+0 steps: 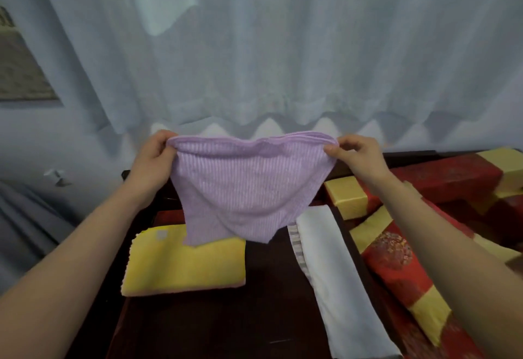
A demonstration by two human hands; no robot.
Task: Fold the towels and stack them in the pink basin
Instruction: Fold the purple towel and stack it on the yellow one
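1. Two bare forearms come in from the lower corners and reach forward over a dark wooden desk (266,288).
2. The left hand (154,157) is closed in a pinch on the upper left corner of a lilac towel (246,188), thumb in front and fingers curled behind the hem.
3. The right hand (356,154) is closed the same way on the upper right corner, its thumb tip pressed on the front of the cloth.
4. The lilac towel hangs in the air between the two hands, its top edge sagging a little in the middle; it looks doubled along that edge, and its ribbed face points at the camera. Its lower edge tapers to uneven points just above the desk.
5. A yellow towel (186,265), folded into a rectangle with a pink edge along its near side, lies flat on the left part of the desk; the hanging towel covers part of its far edge.
6. A white towel (336,282), folded into a long strip, lies slanted on the right part of the desk.
7. Red and yellow patterned cushions (396,259) sit to the right of the desk.
8. A pale curtain (283,47) fills the background.
9. The pink basin is not in view.
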